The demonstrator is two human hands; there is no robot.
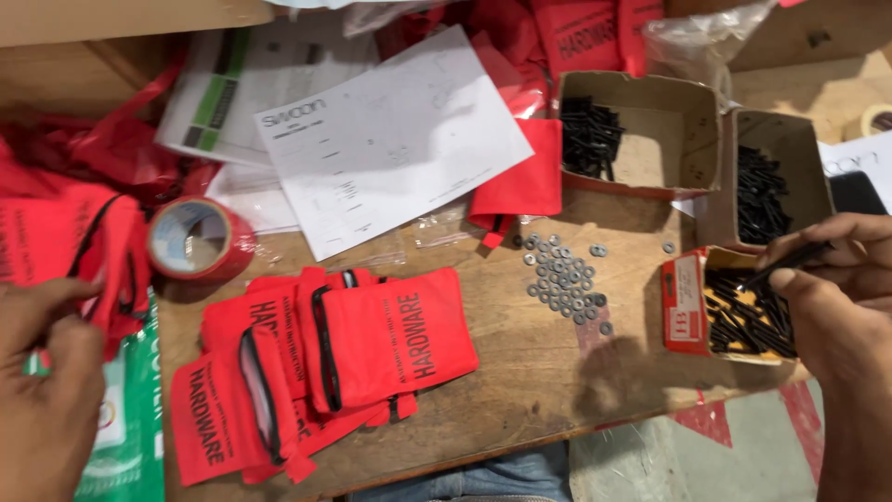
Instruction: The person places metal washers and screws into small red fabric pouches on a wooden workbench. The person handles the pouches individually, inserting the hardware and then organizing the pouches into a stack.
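My right hand (pixel 841 297) pinches a few black screws (pixel 790 262) just above a small red box (pixel 683 302) full of black screws at the table's right edge. My left hand (pixel 42 390) is at the lower left, its fingers touching a red fabric pouch (pixel 88 246) at the left edge. A stack of red zip pouches (pixel 325 363) with black lettering lies between my hands. A loose pile of small metal washers (pixel 564 279) sits on the wooden table (pixel 520 372) left of the red box.
Two open cardboard boxes (pixel 650 102) (pixel 799 139) hold more black screws at the back right. A roll of red tape (pixel 197 237) stands by my left hand. Printed paper sheets (pixel 390 139) and more red pouches (pixel 576 33) lie behind. A green-and-white bag (pixel 125 437) lies at the lower left.
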